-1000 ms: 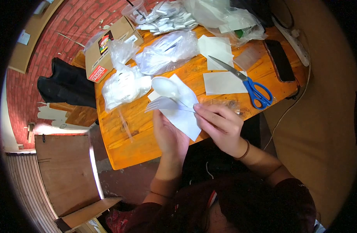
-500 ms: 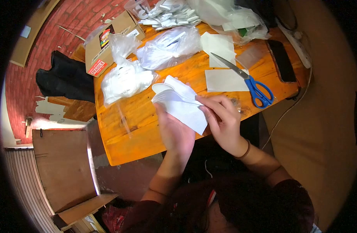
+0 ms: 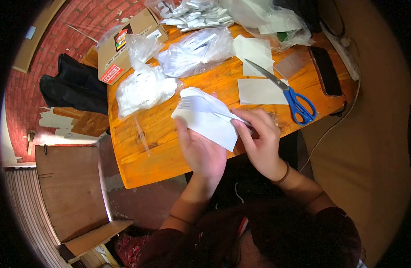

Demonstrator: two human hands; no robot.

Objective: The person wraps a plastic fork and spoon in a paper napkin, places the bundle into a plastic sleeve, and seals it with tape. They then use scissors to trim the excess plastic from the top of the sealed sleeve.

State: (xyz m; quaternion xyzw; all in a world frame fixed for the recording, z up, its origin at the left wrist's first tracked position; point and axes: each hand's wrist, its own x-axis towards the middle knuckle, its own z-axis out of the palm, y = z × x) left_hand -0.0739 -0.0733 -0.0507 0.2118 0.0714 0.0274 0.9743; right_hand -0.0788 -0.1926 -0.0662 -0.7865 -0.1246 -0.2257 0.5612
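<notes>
A white paper napkin [image 3: 214,136] lies across the palm of my left hand [image 3: 204,156], whose thumb rests along its left edge. On the napkin is a white plastic fork [image 3: 184,104], tines toward the upper left. Beside the fork, a white plastic spoon [image 3: 190,92] shows its rounded end; part of it is covered by the paper. My right hand [image 3: 262,138] pinches the handle ends between thumb and fingers at the napkin's right side. My left fingers are mostly hidden beneath the napkin.
Blue-handled scissors [image 3: 299,105] lie over white paper sheets [image 3: 261,91] on the wooden table [image 3: 160,165]. A phone [image 3: 326,71] is at the right edge. Bags of white plastic cutlery [image 3: 145,91], wrapped bundles [image 3: 198,15] and a cardboard box [image 3: 125,47] line the far side.
The fork and spoon have shifted on the napkin, with the fork tines now plainly showing. My right hand has moved slightly to the right, and the handles show at its fingertips.
</notes>
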